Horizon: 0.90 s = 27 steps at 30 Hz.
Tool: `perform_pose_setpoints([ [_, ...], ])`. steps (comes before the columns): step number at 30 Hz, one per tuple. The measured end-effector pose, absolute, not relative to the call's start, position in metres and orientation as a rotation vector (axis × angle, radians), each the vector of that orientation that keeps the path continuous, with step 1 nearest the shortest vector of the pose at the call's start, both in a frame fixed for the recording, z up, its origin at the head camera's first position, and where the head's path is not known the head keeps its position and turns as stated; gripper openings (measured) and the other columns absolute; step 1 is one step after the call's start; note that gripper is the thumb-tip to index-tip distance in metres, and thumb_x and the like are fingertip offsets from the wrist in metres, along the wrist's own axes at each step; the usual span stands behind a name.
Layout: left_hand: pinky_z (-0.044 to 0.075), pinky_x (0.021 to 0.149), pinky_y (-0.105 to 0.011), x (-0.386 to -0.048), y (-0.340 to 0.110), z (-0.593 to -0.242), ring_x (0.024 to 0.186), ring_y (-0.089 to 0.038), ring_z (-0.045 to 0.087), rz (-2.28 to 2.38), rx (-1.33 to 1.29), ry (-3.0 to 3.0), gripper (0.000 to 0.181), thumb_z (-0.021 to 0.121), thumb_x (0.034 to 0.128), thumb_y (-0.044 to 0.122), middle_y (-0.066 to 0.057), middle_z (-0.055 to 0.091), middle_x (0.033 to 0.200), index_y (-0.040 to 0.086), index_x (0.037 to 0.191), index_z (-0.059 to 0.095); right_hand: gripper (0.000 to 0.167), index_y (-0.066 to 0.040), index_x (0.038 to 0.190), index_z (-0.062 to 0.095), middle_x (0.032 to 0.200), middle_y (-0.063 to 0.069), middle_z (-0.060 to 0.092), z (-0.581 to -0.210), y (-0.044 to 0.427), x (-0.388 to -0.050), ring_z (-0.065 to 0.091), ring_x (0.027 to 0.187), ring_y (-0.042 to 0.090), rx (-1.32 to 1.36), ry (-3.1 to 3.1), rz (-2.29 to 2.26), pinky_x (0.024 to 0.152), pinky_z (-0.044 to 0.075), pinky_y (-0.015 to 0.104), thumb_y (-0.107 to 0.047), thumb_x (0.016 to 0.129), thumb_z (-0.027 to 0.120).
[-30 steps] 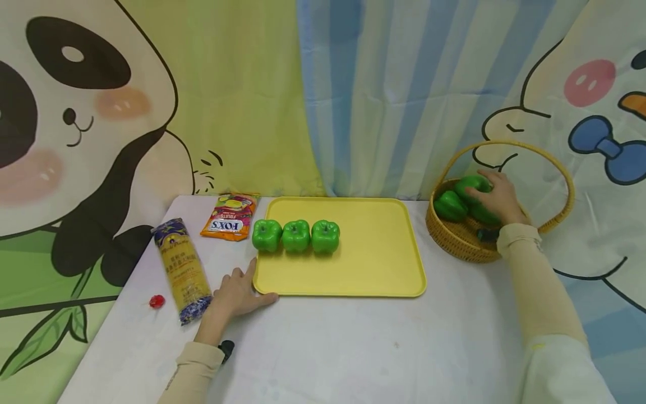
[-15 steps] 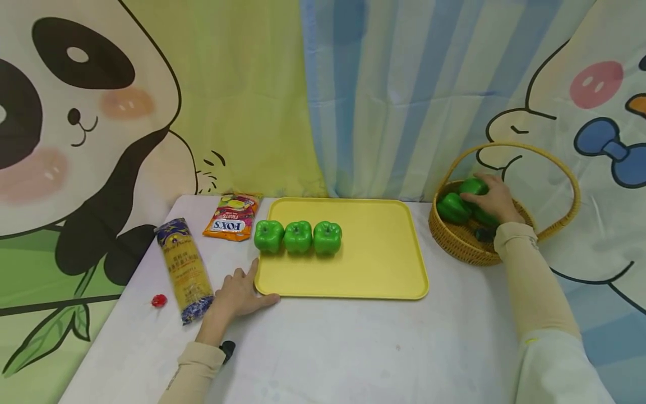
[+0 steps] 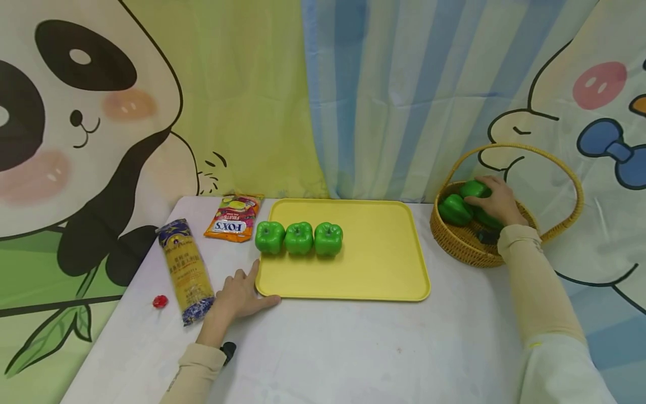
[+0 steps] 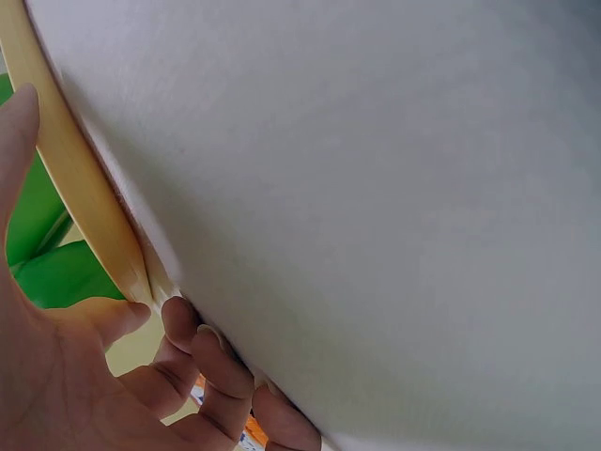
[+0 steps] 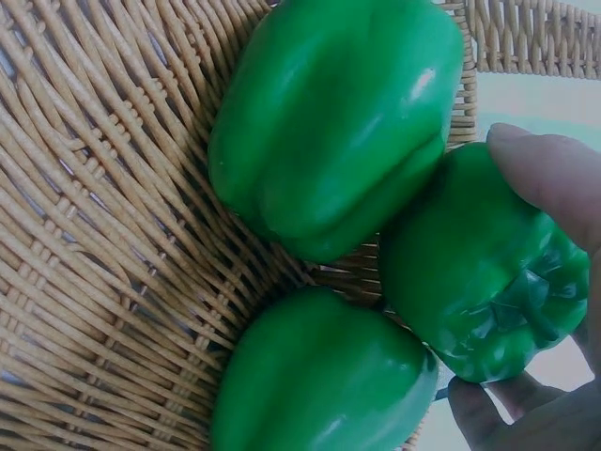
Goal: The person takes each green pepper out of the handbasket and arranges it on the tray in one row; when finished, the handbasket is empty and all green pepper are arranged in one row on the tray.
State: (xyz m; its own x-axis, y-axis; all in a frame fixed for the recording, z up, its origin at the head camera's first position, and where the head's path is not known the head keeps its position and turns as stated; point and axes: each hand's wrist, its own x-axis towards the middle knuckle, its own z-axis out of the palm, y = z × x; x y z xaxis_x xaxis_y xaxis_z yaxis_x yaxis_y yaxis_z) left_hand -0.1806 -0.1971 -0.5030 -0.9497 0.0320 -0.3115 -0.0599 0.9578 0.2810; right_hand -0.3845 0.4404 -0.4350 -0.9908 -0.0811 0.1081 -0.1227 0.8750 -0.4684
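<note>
In the head view my right hand point(image 3: 497, 201) reaches into the wicker basket point(image 3: 454, 247) at the right. It grips one green bell pepper point(image 5: 488, 272) between thumb and fingers, as the right wrist view shows. Two other peppers, an upper one point(image 5: 338, 122) and a lower one point(image 5: 324, 376), lie beside it in the basket. My left hand point(image 3: 241, 294) touches the near left corner of the yellow tray point(image 3: 378, 252), thumb and fingers spread. Three green bell peppers, among them the middle one point(image 3: 299, 238), stand in a row on the tray's left half.
Left of the tray lie an orange candy bag point(image 3: 234, 219), a yellow-and-blue pasta packet point(image 3: 187, 272) and a small red item point(image 3: 160, 302). The basket's tall handle point(image 3: 572, 185) arches above its opening. A printed curtain point(image 3: 363, 101) hangs behind the white table point(image 3: 353, 348).
The head view has shifted slightly. My right hand stays on the pepper in the basket, with only slight movement. My left hand keeps its place at the tray corner.
</note>
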Motion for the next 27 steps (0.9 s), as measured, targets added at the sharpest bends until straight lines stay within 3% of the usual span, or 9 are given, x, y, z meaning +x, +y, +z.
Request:
perform_pose_setpoints([
  [8, 0.052, 0.084, -0.069, -0.18, -0.198, -0.504, 0.108, -0.043, 0.055, 0.419, -0.02, 2.79, 0.121, 0.065, 0.0752, 0.08, -0.029, 0.052, 0.125, 0.009, 0.162, 0.017, 0.074, 0.001, 0.151, 0.04, 0.155, 0.034, 0.028, -0.425, 0.436, -0.377, 0.029, 0.137, 0.06, 0.187, -2.898, 0.775, 0.103, 0.033, 0.073, -0.034, 0.093, 0.071],
  [20, 0.05, 0.087, -0.072, -0.179, -0.198, -0.504, 0.111, -0.046, 0.054, 0.421, -0.021, 2.786, 0.122, 0.063, 0.0748, 0.082, -0.031, 0.051, 0.128, 0.01, 0.162, 0.017, 0.073, 0.003, 0.149, 0.042, 0.155, 0.034, 0.031, -0.411, 0.422, -0.347, 0.028, 0.139, 0.059, 0.297, -2.848, 0.769, 0.11, 0.025, 0.076, -0.031, 0.092, 0.073],
  [27, 0.05, 0.084, -0.072, -0.179, -0.198, -0.501, 0.108, -0.046, 0.055, 0.425, -0.01, 2.786, 0.122, 0.064, 0.0751, 0.081, -0.031, 0.051, 0.126, 0.008, 0.161, 0.017, 0.066, 0.001, 0.145, 0.049, 0.144, 0.036, 0.036, -0.405, 0.408, -0.323, 0.034, 0.129, 0.057, 0.334, -2.778, 0.77, 0.1, 0.032, 0.073, -0.025, 0.09, 0.075],
])
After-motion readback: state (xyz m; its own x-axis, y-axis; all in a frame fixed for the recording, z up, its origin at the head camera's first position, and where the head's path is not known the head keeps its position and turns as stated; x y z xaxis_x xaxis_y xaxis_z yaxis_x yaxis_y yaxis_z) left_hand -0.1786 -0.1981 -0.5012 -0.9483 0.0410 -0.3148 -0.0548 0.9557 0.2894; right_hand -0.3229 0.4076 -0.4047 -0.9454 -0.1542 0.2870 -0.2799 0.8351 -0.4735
